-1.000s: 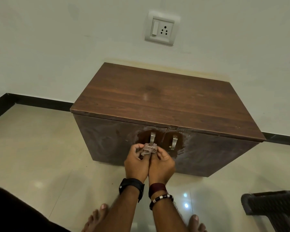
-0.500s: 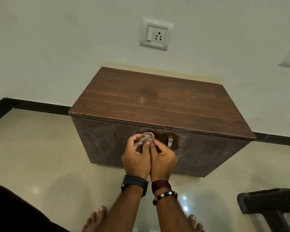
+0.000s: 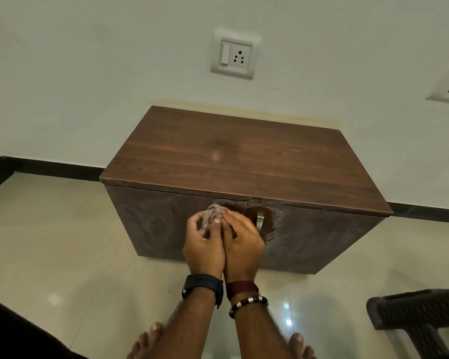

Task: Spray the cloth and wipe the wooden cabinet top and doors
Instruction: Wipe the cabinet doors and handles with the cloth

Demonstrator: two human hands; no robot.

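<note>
A low dark wooden cabinet (image 3: 244, 156) stands against the wall, with two doors on its front. My left hand (image 3: 204, 244) and my right hand (image 3: 243, 243) are pressed side by side, both gripping a small bunched grey-brown cloth (image 3: 214, 212). The cloth sits against the top of the left door (image 3: 153, 224), over that door's handle, which is hidden. The right door (image 3: 322, 237) shows a metal handle (image 3: 259, 222) inside a darker wet patch. No spray bottle is in view.
A switch and socket plate (image 3: 235, 57) is on the wall above the cabinet. A dark woven chair (image 3: 420, 320) juts in at the bottom right. My bare feet (image 3: 151, 338) stand on glossy beige floor tiles just before the cabinet.
Both hands have carried the cloth up the left door's handle to near the door's top edge. The handle, visible a second ago, is now covered.
</note>
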